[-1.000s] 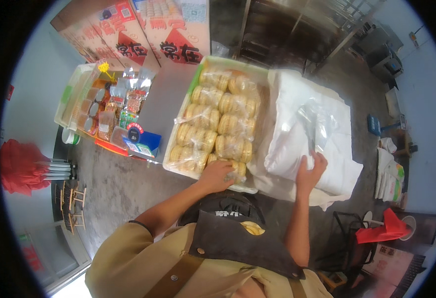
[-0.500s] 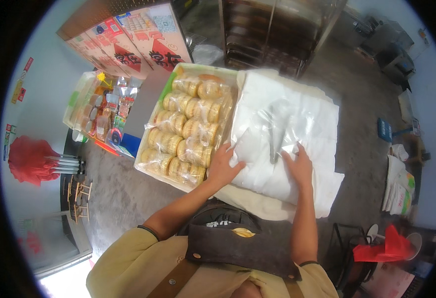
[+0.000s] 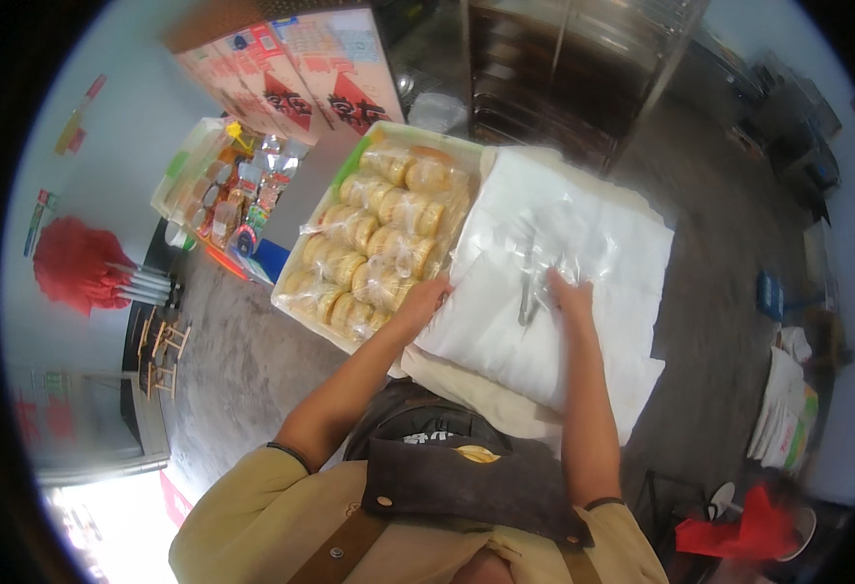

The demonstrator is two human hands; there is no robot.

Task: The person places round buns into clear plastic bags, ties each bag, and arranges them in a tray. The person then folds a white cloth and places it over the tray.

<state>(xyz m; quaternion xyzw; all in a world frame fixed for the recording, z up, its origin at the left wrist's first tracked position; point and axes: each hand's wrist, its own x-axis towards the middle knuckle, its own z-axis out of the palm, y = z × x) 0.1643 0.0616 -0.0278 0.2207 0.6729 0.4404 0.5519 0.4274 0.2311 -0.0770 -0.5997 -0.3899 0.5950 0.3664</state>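
Packs of round yellow pastries in clear wrap [image 3: 349,229] fill a shallow white tray [image 3: 289,310] with a green edge. Beside it, white sheets [image 3: 607,321] lie on a cream cloth [image 3: 491,391]. My left hand [image 3: 421,306] is between the tray and the sheets, its fingers closed at a sheet's edge. On the white surface, my right hand [image 3: 573,296] pinches crinkled clear plastic [image 3: 571,265]. A long grey shape [image 3: 527,284] lies left of those fingers; I cannot make out whether it is tongs.
A crate of small packaged goods [image 3: 223,190] stands left of the tray. Pink cartons [image 3: 301,83] are behind it, and a metal rack [image 3: 534,107] rises at the back. A red cloth-like thing [image 3: 739,530] hangs at lower right, with white sacks [image 3: 776,409] farther right.
My right hand has drawn its fingers together on the plastic and moved slightly left. My left hand has shifted a little left, its fingers now closer together. The view has turned slightly.
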